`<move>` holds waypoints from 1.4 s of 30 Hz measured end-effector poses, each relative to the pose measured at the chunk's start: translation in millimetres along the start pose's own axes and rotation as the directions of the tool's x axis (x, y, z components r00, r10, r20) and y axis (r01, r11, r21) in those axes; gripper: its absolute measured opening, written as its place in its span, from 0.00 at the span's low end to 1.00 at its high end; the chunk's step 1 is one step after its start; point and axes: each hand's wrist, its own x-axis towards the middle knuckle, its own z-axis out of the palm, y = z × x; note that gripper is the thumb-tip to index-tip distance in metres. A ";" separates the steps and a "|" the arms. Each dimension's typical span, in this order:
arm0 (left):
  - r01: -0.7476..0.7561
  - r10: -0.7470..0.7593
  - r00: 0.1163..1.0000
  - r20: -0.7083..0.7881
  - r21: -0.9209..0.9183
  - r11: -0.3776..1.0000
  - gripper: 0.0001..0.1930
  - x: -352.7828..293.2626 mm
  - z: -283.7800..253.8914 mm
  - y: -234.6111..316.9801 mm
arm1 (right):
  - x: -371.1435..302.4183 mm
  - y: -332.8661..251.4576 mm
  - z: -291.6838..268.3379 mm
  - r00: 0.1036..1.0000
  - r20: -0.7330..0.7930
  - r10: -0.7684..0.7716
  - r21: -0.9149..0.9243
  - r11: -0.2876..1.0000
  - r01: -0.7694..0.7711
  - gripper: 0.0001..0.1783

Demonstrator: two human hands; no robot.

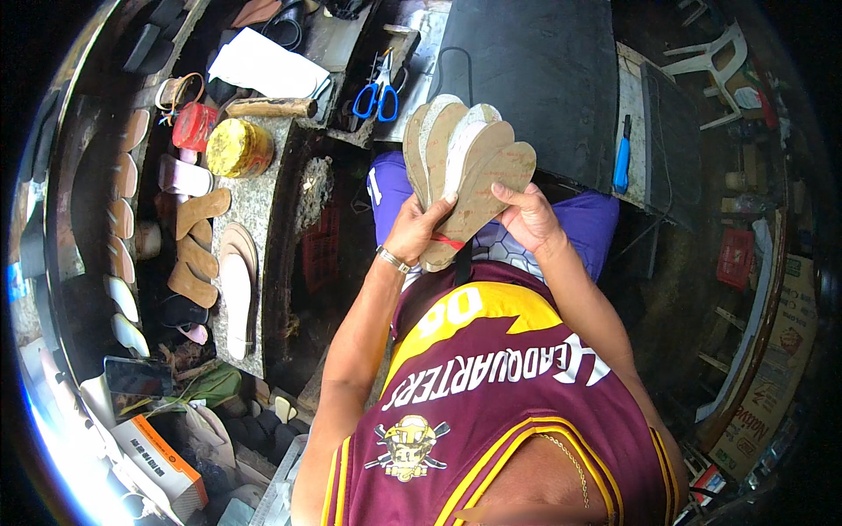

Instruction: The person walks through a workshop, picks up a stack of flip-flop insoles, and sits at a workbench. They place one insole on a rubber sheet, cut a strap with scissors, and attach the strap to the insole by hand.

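Observation:
A fan of brown and pale cardboard sole patterns [482, 162] spreads above my lap, broad ends pointing away from me. My left hand [419, 230] grips them along the left side near their narrow ends, thumb on top. Close to that thumb a red strip [449, 242] lies across the narrow end. My right hand [529, 217] pinches the right edge of the front pattern, its thumb on the upper face and its other fingers partly hidden.
A black-topped table [535, 79] stands ahead, with a blue cutter [623, 158] at its right and blue-handled scissors [377, 98] at its left. On the left bench are a yellow tub [239, 147], a red container [194, 125] and sandal soles [235, 294]. A white chair [715, 66] stands far right.

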 end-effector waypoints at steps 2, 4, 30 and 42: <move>0.006 -0.006 1.000 -0.005 -0.016 1.000 0.24 -2.3 -0.1 -1.0 | -0.9 1.4 -1.8 1.000 -0.003 -0.001 -0.010 1.000 0.001 0.28; 0.022 -0.022 1.000 0.001 -0.049 0.999 0.25 -4.7 -1.0 -1.2 | -2.0 2.7 -2.4 1.000 0.019 0.001 -0.012 1.000 -0.001 0.28; 0.140 -0.128 0.990 0.056 -0.401 0.905 0.27 -18.6 3.5 -8.7 | -17.0 11.2 -2.7 1.000 -0.007 0.024 0.114 0.993 -0.023 0.29; 0.055 -0.054 0.999 0.008 -0.085 0.995 0.21 -11.6 -0.1 -8.1 | -15.1 12.3 -4.5 0.997 0.029 0.075 0.140 0.987 -0.078 0.29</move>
